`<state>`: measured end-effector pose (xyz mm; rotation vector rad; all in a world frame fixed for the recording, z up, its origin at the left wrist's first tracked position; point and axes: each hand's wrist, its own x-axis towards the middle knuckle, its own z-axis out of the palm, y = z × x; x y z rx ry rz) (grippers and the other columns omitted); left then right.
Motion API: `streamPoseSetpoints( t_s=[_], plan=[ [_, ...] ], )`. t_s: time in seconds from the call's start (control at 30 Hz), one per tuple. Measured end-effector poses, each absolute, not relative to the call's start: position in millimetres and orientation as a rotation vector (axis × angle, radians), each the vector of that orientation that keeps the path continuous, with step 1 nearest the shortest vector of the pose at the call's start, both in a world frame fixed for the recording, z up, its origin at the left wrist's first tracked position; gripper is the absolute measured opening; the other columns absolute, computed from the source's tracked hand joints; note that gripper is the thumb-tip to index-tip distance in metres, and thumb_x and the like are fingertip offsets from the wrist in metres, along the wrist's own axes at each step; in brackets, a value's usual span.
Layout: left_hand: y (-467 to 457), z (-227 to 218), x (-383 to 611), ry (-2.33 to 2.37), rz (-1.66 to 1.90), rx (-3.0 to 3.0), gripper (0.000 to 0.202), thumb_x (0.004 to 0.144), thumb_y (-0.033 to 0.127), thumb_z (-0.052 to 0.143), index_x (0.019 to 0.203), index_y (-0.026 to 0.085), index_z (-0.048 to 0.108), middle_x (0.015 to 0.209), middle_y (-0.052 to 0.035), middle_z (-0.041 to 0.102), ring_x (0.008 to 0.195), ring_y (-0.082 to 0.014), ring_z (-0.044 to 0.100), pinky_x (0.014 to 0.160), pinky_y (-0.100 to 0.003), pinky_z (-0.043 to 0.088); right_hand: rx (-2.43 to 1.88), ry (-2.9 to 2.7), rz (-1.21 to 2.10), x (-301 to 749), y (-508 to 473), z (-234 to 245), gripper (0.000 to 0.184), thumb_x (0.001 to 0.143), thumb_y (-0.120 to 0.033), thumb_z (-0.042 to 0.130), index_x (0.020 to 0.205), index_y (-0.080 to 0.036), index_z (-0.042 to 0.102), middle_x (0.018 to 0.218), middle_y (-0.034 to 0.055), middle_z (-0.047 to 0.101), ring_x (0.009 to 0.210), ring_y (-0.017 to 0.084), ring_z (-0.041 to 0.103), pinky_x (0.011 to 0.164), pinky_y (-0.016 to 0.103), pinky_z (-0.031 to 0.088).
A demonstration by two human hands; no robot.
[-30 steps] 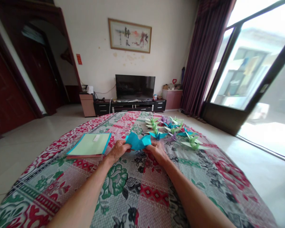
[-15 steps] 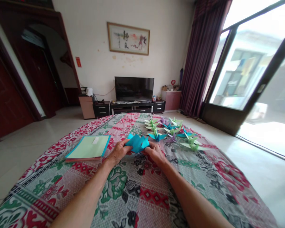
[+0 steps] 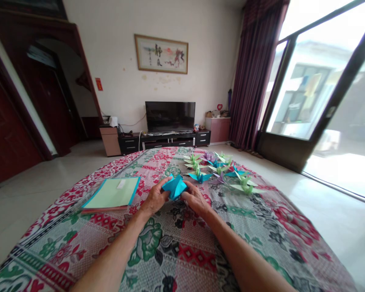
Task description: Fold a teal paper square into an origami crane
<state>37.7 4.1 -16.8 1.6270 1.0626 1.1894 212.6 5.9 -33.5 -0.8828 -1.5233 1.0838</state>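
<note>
A partly folded piece of blue paper [image 3: 174, 187] sits between my two hands, just above the flowered cloth of the round table [image 3: 176, 247]. My left hand [image 3: 153, 198] pinches its left side with closed fingers. My right hand [image 3: 195, 200] grips its right side. Both forearms reach in from the bottom edge. Just beyond my hands lies a group of several finished paper cranes [image 3: 219, 169] in green, blue and purple.
A stack of coloured paper sheets [image 3: 113, 194] with a light green one on top lies to the left of my hands. Past the table are a tiled floor, a TV [image 3: 170, 116] on a low cabinet, and a glass sliding door at the right.
My hands have drawn closer together and the blue paper has been pushed from a wide flat shape into a tighter, bunched one. The camera has tilted slightly down.
</note>
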Motion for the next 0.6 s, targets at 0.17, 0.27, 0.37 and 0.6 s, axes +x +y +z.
streamPoseSetpoints(
  t_s=[0.17,0.27,0.37,0.6],
  plan=[
    [6,-21,37,1.03,1.209,1.655,0.062,0.072,0.024,0.056,0.132,0.018,0.04,0.07,0.0014,0.058,0.051,-0.0085,0.046,0.05,-0.02,0.041,-0.875,-1.444,1.153,206,3,-30,0.053,0.067,-0.02,0.048,0.119,-0.021,0.047,0.07,-0.0037,0.054,0.059,0.011,0.051,0.058,0.024,0.044],
    [5,-20,39,1.009,1.257,1.651,0.065,0.072,0.023,0.056,0.134,0.02,0.037,0.071,0.0016,0.058,0.051,-0.0084,0.047,0.051,-0.02,0.042,-0.871,-1.396,1.151,201,1,-29,0.051,0.068,-0.022,0.049,0.119,-0.021,0.045,0.067,-0.0044,0.053,0.056,0.01,0.05,0.056,0.023,0.044],
    [4,-19,42,0.981,1.28,1.618,0.067,0.072,0.022,0.055,0.135,0.021,0.034,0.072,0.0019,0.058,0.051,-0.0083,0.047,0.051,-0.02,0.043,-0.815,-1.301,1.136,195,1,-29,0.058,0.067,-0.023,0.053,0.123,-0.022,0.04,0.07,-0.005,0.053,0.056,0.009,0.05,0.054,0.022,0.044],
    [3,-16,47,0.971,1.304,1.565,0.067,0.07,0.019,0.052,0.135,0.019,0.033,0.068,0.0031,0.057,0.05,-0.0082,0.049,0.05,-0.02,0.044,-0.83,-1.134,1.21,195,1,-27,0.052,0.063,-0.028,0.062,0.112,-0.019,0.046,0.07,-0.0041,0.055,0.06,0.011,0.054,0.056,0.024,0.048]
  ],
)
